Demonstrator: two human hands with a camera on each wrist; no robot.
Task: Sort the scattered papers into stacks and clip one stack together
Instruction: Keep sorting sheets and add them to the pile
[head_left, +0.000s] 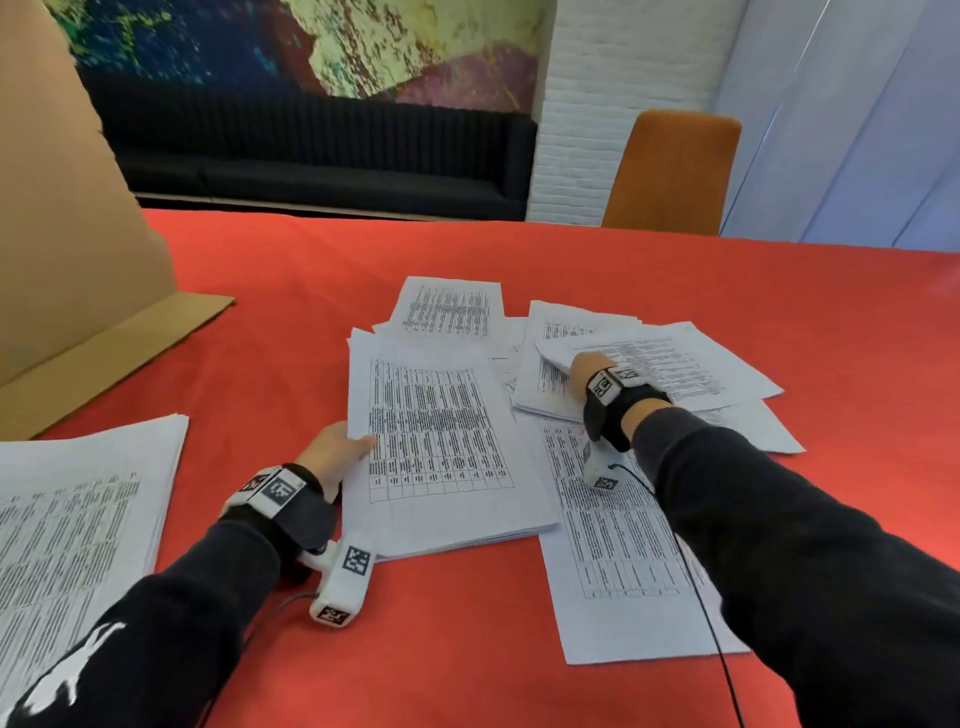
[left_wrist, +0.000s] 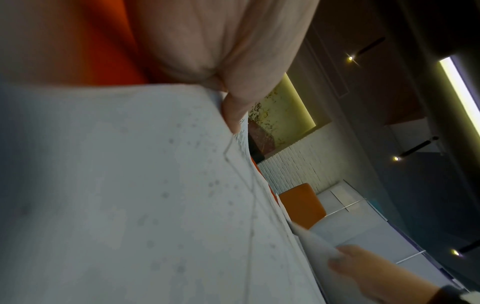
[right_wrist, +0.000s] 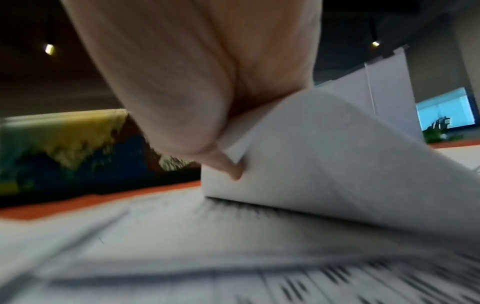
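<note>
Printed sheets lie scattered on the red table (head_left: 291, 291). A thick central stack (head_left: 441, 447) lies in front of me. My left hand (head_left: 337, 447) grips its left edge, thumb (left_wrist: 233, 111) on top of the top sheet (left_wrist: 130, 185); the other fingers are hidden. Further right, my right hand (head_left: 584, 371) pinches the near-left corner of a sheet (head_left: 670, 364) on a loose pile. In the right wrist view that corner (right_wrist: 311, 154) is lifted and curled over the printed page (right_wrist: 233, 257) below it, with a fingertip (right_wrist: 233, 170) under the edge. No clip is in view.
A neat stack (head_left: 78, 514) lies at the near left edge. A single sheet (head_left: 618, 561) lies under my right forearm. More sheets (head_left: 449, 306) fan out behind the central stack. Brown cardboard (head_left: 67, 260) stands at the left, an orange chair (head_left: 675, 171) beyond the table.
</note>
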